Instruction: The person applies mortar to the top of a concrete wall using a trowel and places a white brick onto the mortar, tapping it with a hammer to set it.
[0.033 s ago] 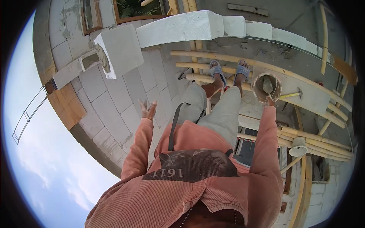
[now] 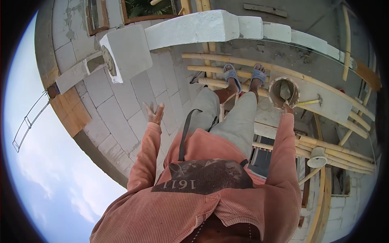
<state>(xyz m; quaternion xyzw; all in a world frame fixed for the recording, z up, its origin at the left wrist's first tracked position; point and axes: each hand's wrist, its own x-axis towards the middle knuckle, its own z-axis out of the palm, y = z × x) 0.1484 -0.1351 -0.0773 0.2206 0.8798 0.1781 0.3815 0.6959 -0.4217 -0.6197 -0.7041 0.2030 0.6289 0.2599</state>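
Open daylight (image 2: 44,178) around me, beside a bare block wall (image 2: 106,115)
Cloudy blue sky (image 2: 60,150) spreads on my left; a wood-framed window (image 2: 150,18) shows greenery (image 2: 148,8) ahead, pale poles (image 2: 202,57) run below me, and grey ground (image 2: 310,24) lies beyond to my right.

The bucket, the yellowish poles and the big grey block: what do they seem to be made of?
Bucket: perhaps plastic by its round shape; its mottled, crusted rim masks the finish.
Yellowish poles: likely bamboo; slim, round, smooth-looking.
Grey block: maybe lightweight concrete, judging by its flat, matte face.
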